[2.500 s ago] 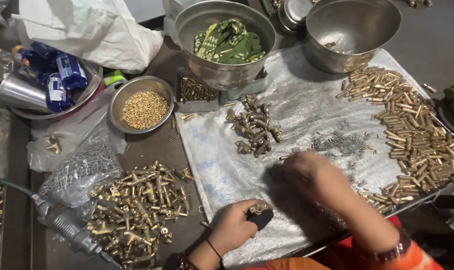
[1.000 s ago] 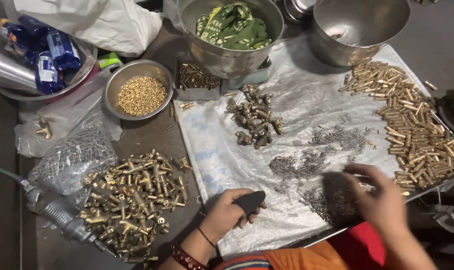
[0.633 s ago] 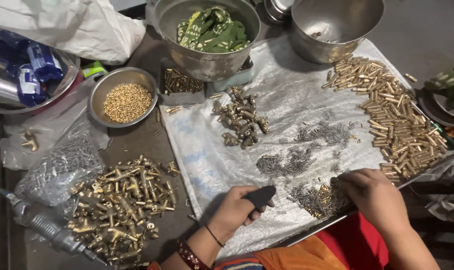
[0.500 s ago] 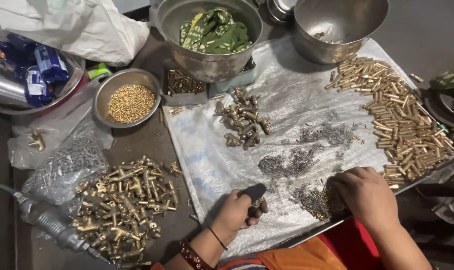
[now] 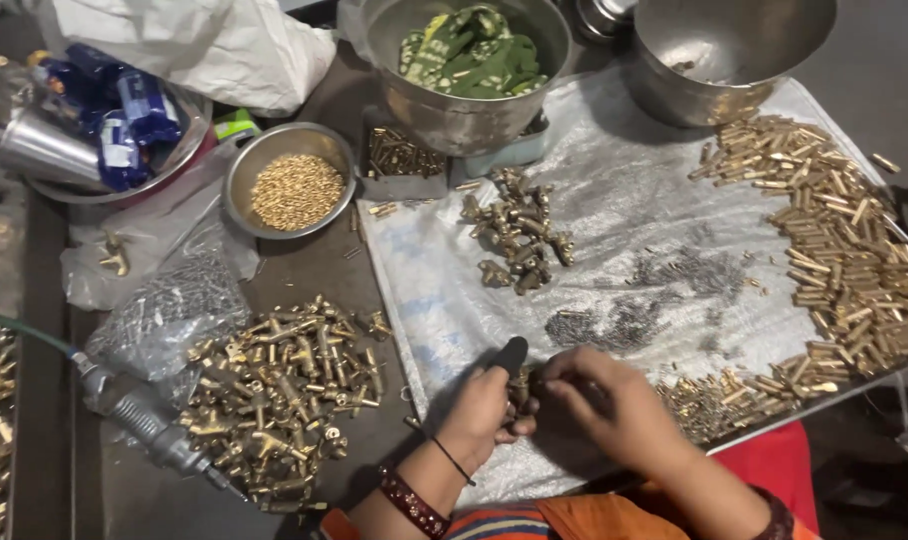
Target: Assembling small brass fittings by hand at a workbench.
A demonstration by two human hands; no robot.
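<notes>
My left hand (image 5: 479, 408) grips a black-handled tool (image 5: 510, 356) together with a small brass fitting (image 5: 520, 388) near the front edge of a silvery plastic sheet (image 5: 614, 190). My right hand (image 5: 614, 405) has its fingers curled against the same fitting from the right. Whether it pinches a small part is hidden by the fingers. Just beyond the hands lies a scatter of small dark screws (image 5: 614, 322).
A heap of brass fittings (image 5: 279, 385) lies at left, beside an air tool with hose (image 5: 139, 420) and a bag of screws (image 5: 179, 300). Brass pins (image 5: 844, 240) pile at right. A cluster of fittings (image 5: 519, 235), a bowl of brass beads (image 5: 294, 185) and two steel bowls (image 5: 454, 60) stand beyond.
My right hand came back from the screws and pins on the right to meet the left hand. The left hand kept the black tool and now holds a fitting against it.
</notes>
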